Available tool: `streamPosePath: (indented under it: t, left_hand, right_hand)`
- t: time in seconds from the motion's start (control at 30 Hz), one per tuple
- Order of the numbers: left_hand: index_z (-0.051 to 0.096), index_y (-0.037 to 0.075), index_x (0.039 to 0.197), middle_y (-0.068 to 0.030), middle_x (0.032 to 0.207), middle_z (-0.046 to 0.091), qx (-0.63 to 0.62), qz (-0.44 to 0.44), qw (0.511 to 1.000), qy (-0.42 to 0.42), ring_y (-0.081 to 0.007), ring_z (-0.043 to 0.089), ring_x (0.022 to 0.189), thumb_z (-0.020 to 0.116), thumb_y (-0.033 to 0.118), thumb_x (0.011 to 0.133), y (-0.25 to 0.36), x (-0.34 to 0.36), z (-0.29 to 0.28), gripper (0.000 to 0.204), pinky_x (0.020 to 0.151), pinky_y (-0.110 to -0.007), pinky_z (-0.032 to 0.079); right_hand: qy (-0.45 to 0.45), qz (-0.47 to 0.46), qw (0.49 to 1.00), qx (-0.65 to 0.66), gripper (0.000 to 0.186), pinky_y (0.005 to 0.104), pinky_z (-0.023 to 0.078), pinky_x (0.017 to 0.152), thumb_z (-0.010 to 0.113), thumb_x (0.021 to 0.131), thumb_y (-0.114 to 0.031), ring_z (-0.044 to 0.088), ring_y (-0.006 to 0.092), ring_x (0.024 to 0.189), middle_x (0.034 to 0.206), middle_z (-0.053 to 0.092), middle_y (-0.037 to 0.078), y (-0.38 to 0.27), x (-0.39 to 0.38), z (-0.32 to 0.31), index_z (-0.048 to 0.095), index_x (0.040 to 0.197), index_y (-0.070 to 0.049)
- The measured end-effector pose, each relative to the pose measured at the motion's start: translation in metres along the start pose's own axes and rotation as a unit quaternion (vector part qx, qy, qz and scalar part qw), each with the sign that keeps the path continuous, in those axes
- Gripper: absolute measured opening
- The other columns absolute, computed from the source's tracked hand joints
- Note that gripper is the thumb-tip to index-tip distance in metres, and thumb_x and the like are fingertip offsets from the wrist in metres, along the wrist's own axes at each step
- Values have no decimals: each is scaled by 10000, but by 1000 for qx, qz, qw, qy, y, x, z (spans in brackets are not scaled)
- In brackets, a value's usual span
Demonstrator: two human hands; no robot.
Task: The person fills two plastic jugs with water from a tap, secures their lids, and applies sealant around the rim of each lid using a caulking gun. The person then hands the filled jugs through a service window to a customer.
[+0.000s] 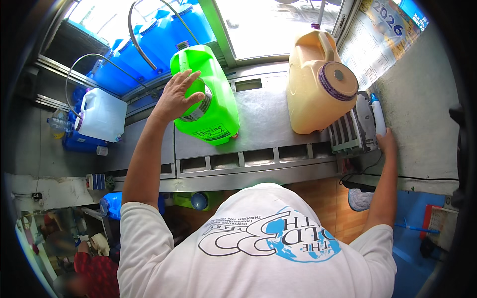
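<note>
My left hand [180,97] lies with its fingers apart over the big round cap of a bright green plastic water jug [218,107]. The jug stands upright on the metal counter and has a moulded handle and a small spout. At the far right, my right hand [386,141] is closed round the lower end of a white tube-shaped thing [378,115] with a blue end; its exact kind is unclear. Between my hands stands a cream-coloured water jug [305,89], its wide round lid edged in purple. A grey slatted rack [346,131] is close beside my right hand.
Slots run along the front of the metal counter [263,119]. Blue containers [151,42] and curved hoses fill the back left, near a white jug [103,114]. A black cord [412,177] trails at right. Another person in red [94,270] is at lower left.
</note>
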State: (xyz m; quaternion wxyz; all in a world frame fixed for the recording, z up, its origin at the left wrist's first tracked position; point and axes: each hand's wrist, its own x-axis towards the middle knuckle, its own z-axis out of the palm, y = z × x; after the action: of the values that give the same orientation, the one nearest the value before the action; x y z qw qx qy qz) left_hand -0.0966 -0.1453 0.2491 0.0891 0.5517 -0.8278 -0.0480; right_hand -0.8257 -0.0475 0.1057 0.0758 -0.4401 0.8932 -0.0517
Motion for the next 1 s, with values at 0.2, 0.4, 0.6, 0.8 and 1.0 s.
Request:
streamPosePath:
  t: [0.2, 0.4, 0.6, 0.8, 1.0]
  left_hand:
    - [385, 188, 1517, -197, 1544, 361, -65, -44, 997, -26, -378, 303, 1448, 667, 813, 659, 16, -5, -18, 1098, 1184, -474, 269]
    - [335, 172, 1538, -216, 1554, 329, -27, -62, 991, -115, -388, 289, 1452, 861, 636, 554, 31, 5, -37, 1209, 1191, -448, 261]
    - [334, 178, 1534, -185, 1563, 314, 20, -129, 974, -185, -377, 298, 1448, 900, 549, 531, 41, 15, -45, 1210, 1192, -432, 280]
    - [359, 201, 1525, -156, 1554, 339, 13, -145, 968, -202, -372, 319, 1438, 899, 557, 517, 39, 19, -42, 1198, 1178, -440, 316]
    - [379, 150, 1501, -188, 1538, 346, 9, -149, 970, -189, -351, 344, 1425, 895, 434, 567, 46, 15, -43, 1104, 1184, -403, 302]
  right_hand:
    - [-94, 63, 760, 640, 448, 195, 520, 510, 689, 899, -344, 598, 80, 719, 1074, 636, 88, -17, -49, -50, 558, 1238, -82]
    - [-285, -240, 588, 718, 637, 217, 506, 484, 735, 872, -405, 595, 101, 651, 1040, 626, 148, -80, -133, -101, 488, 1290, 7]
    - [-523, -240, 559, 597, 827, 213, 453, 484, 664, 854, -356, 559, 101, 609, 1028, 620, 134, -203, -176, -70, 277, 1520, -56]
    - [-642, -237, 476, 553, 784, 211, 441, 519, 555, 875, -370, 552, 99, 666, 1076, 573, 94, -269, -175, -41, 250, 1530, -65]
    - [-651, -274, 487, 514, 836, 208, 442, 519, 637, 884, -392, 550, 83, 657, 1050, 589, 103, -302, -162, -43, 234, 1532, -51]
